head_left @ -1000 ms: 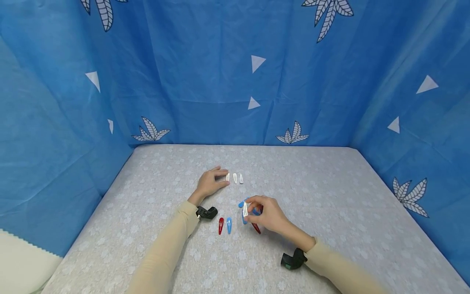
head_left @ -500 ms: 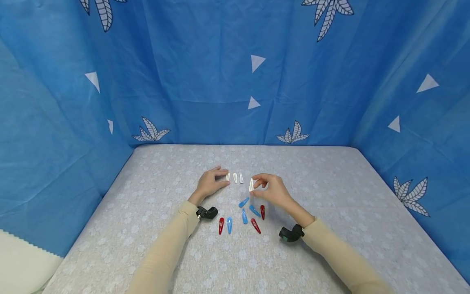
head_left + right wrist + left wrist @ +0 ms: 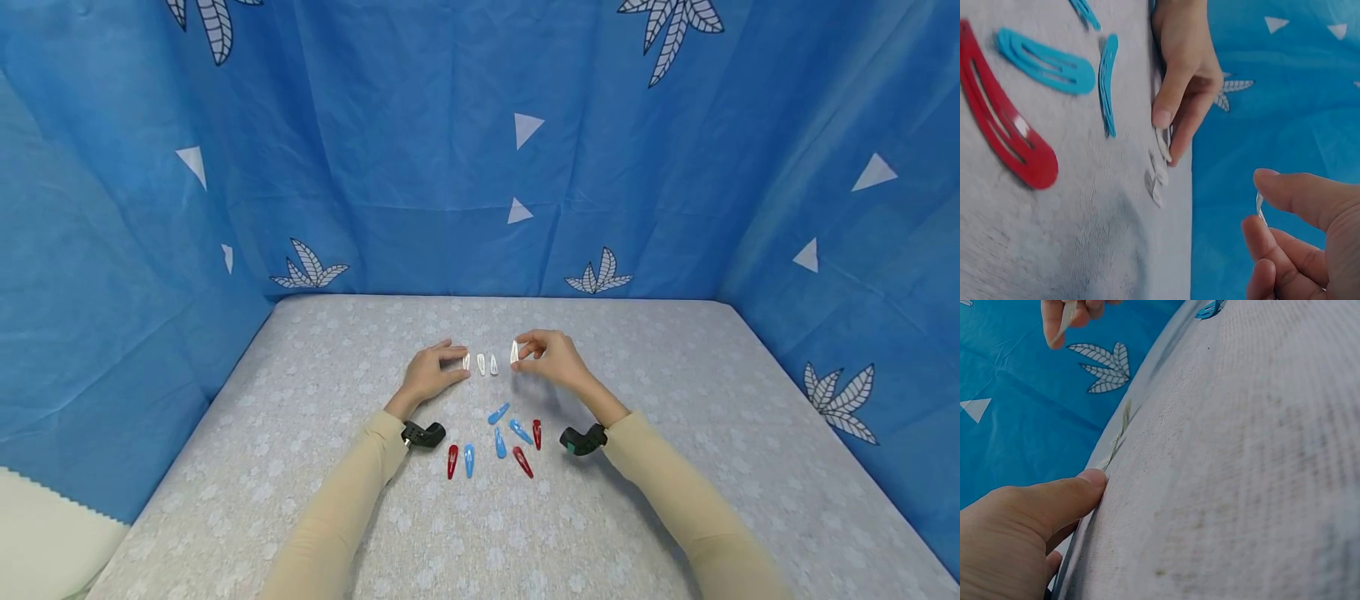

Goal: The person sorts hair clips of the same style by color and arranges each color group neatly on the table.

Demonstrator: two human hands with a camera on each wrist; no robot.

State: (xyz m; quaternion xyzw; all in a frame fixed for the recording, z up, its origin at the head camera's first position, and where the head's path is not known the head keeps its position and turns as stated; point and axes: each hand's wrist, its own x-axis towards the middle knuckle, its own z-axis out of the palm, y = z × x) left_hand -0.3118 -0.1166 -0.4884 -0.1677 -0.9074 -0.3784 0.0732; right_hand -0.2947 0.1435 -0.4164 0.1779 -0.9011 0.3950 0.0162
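Observation:
Between thumb and fingers, my right hand (image 3: 553,360) pinches a white snap hair clip (image 3: 514,352), held up above the table just right of the white row. That clip shows as a thin sliver (image 3: 1260,206) between the fingertips in the right wrist view. My left hand (image 3: 427,373) rests on the table, thumb and finger at the two ends of another white hair clip (image 3: 467,362). Two more white hair clips, a middle one (image 3: 481,364) and a right one (image 3: 493,365), lie beside it in a row. In the left wrist view the left thumb (image 3: 1079,494) hides most of its clip.
Closer to the person lie several blue hair clips (image 3: 500,442) and several red hair clips (image 3: 522,462), scattered at different angles. A patterned pale cloth covers the table (image 3: 637,383). Blue curtains (image 3: 420,150) stand at the back and sides.
My right hand has carried its white clip away from the person, from over the blue and red clips to the right of the white row. My left hand has stayed in place.

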